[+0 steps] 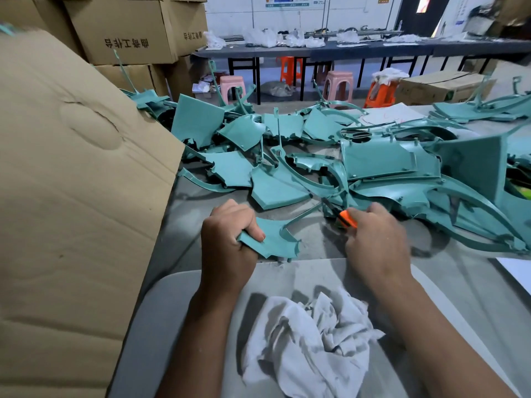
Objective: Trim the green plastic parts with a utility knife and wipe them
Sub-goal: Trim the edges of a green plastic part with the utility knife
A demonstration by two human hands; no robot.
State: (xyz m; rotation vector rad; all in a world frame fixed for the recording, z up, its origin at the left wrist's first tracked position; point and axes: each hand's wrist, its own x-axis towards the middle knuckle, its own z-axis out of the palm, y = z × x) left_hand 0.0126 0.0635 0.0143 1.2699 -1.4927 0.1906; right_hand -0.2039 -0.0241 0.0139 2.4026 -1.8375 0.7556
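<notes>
Looking down from your head camera, your left hand (227,239) grips a green plastic part (273,239), fingers and thumb curled over its near-left edge, holding it just above the grey table (316,271). A thin curved strip of that part reaches right toward your right hand (376,239), which is wrapped around an orange utility knife (346,218), its tip pointing up and left toward the strip. A crumpled white cloth (313,340) lies on the table near you, between your forearms. A big pile of green parts (359,165) covers the table beyond your hands. A large cardboard box (71,196) stands at your left.
</notes>
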